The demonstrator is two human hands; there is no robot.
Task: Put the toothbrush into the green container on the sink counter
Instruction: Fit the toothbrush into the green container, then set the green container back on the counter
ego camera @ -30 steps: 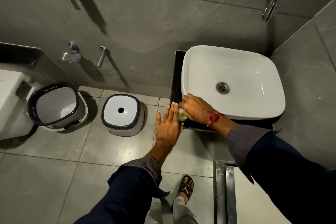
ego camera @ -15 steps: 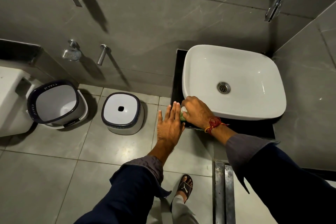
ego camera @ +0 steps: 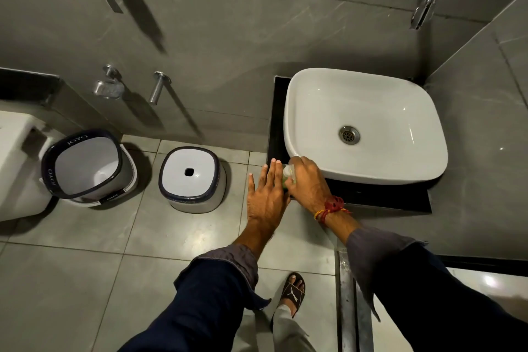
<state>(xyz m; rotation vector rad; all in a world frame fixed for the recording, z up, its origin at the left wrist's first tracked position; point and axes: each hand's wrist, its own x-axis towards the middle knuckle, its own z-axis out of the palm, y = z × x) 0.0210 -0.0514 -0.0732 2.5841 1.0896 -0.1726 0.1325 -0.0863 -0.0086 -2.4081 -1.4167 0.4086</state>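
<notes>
Far left of the frame: the white corner of a toilet fixture point(ego camera: 17, 163) sits at the mid-left edge. Just right of it stands an open bin point(ego camera: 85, 166) with a dark rim lettered "JOYO", tilted, its interior pale. Right of the bin, apart from it, a white stool point(ego camera: 191, 178) with a dark border and a small square hole in its top stands on the grey tiled floor point(ego camera: 71, 280). On the wall above, two chrome fittings point(ego camera: 155, 87) project from the tiles.

Centre of the frame: the left hand point(ego camera: 267, 194) is flat and released, fingers straight and together, its fingertips level with the near left corner of the black sink counter point(ego camera: 371, 197). It grasps nothing. Its inner edge lies against a sliver of the green container point(ego camera: 285, 181), which stands at that counter corner and is mostly hidden between the two hands.

Just right: the right hand point(ego camera: 307, 180), red thread at the wrist, is curled over the top of the container, fingers closed around a pale translucent item at the container's mouth. Whether that item is the toothbrush cannot be determined; no toothbrush is identifiable.

Right of centre: a white basin point(ego camera: 371, 100) rests on the counter. A chrome tap point(ego camera: 425, 6) is mounted on the wall at upper right.
</notes>
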